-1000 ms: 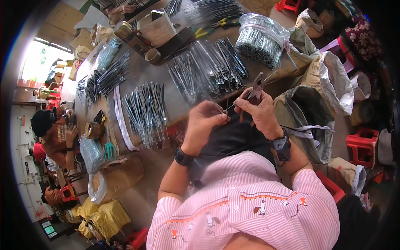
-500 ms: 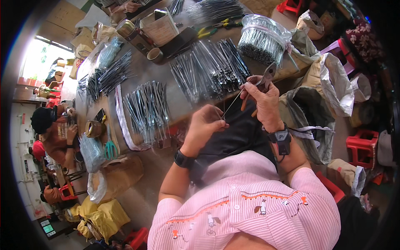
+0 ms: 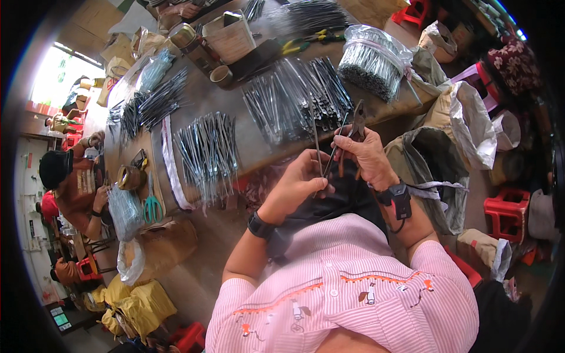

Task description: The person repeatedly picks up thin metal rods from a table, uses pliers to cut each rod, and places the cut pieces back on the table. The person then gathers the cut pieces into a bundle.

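Note:
Over my lap, just off the table's near edge, my left hand [image 3: 297, 183] pinches thin metal strips [image 3: 318, 152] between thumb and fingers; they stand up from the fingertips. My right hand [image 3: 369, 159] grips pliers [image 3: 358, 117] with orange handles, jaws pointing up and away. Its thumb and forefinger are close to the upper part of one slanting strip; whether they touch it I cannot tell. Beyond my hands a wide row of similar strips [image 3: 294, 103] lies on the table [image 3: 226, 101]. A smaller row of strips [image 3: 207, 154] lies to the left at the near edge.
A plastic-wrapped bundle of metal pieces [image 3: 372, 62] stands at the table's right end. Farther back are a brown cup [image 3: 220, 75], an open box [image 3: 231, 36] and yellow-handled pliers [image 3: 297, 45]. Teal scissors [image 3: 153, 207] lie left. Open sacks [image 3: 432, 170] stand right. A co-worker [image 3: 79, 188] sits far left.
My left hand has moved slightly right, and the strips in it now point upward rather than slanting toward my right hand. My right hand has come slightly lower, its pliers turned more upright.

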`<state>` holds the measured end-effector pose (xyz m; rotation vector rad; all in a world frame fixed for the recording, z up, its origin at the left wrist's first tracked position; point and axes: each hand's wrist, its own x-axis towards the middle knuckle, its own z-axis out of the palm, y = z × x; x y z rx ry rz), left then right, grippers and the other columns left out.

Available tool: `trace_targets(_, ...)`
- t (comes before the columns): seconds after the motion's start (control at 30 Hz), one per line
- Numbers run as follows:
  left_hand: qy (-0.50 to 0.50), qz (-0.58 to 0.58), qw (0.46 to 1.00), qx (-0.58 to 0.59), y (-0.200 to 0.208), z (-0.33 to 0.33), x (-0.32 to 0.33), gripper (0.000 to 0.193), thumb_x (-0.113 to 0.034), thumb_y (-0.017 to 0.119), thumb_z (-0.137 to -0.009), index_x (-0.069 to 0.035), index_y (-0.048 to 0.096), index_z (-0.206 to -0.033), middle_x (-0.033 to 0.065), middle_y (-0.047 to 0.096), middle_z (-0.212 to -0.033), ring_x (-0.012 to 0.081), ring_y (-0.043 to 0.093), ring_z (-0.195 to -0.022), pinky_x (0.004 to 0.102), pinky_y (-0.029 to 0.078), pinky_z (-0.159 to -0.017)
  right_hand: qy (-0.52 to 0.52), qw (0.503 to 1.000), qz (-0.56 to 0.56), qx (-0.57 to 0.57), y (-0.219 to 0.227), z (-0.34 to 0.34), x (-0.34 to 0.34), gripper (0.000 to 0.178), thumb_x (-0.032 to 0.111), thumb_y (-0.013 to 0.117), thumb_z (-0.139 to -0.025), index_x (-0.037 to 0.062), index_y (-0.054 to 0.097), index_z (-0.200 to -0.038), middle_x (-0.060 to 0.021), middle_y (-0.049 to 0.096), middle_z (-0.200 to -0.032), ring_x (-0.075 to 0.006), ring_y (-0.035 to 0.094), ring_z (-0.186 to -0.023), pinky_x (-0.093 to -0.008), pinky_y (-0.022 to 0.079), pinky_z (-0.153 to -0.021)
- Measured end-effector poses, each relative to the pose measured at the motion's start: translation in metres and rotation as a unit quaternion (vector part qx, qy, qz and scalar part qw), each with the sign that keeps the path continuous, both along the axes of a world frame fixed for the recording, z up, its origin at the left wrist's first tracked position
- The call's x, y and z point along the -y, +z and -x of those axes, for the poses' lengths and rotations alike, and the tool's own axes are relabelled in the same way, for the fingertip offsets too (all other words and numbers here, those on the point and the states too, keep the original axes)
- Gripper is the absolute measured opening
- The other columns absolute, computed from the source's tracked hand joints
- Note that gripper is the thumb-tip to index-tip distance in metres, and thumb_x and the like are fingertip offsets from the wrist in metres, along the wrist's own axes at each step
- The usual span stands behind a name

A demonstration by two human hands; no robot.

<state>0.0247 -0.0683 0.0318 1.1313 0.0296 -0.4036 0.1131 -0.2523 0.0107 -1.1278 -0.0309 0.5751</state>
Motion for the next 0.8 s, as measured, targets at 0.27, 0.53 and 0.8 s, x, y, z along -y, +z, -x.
trace_targets(0.27, 0.057, 0.174, 0.965, -0.185, -0.007, -0.001, -0.003, 0.023, -0.031, 0.050, -0.099, -0.008, 0.056, -0.101, 0.0039, 0.060, -0.092, 0.0129, 0.057, -0.077, 0.0220, 0.041, -0.061, 0.012, 0.997, 0.038, 0.070, 0.006, 0.006, -0.006, 0.020, 0.008, 0.071, -0.085, -0.0007, 0.063, -0.102, -0.0096, 0.069, -0.085, -0.0123, 0.064, -0.067, -0.0244, 0.052, -0.058)
trace_targets(0.53, 0.119, 0.106, 0.977, -0.140, -0.029, -0.002, 0.006, 0.013, -0.009, 0.064, -0.090, -0.006, 0.057, -0.101, 0.0011, 0.060, -0.083, 0.0055, 0.053, -0.063, 0.0180, 0.037, -0.049, 0.007, 0.999, 0.042, 0.022, -0.006, 0.012, 0.001, 0.023, 0.015, 0.063, -0.091, -0.0035, 0.062, -0.104, -0.0113, 0.069, -0.094, -0.0151, 0.065, -0.077, -0.0286, 0.053, -0.065)
trace_targets(0.8, 0.128, -0.004, 0.991, -0.044, -0.019, 0.001, 0.004, 0.024, -0.008, 0.063, -0.090, 0.000, 0.062, -0.113, -0.0013, 0.059, -0.077, 0.0023, 0.046, -0.053, 0.0164, 0.034, -0.045, 0.068, 0.921, -0.261, -0.280, -0.020, 0.024, 0.028, 0.037, 0.027, 0.044, -0.095, -0.0062, 0.057, -0.103, -0.0247, 0.060, -0.115, -0.0356, 0.064, -0.093, -0.0397, 0.057, -0.077)
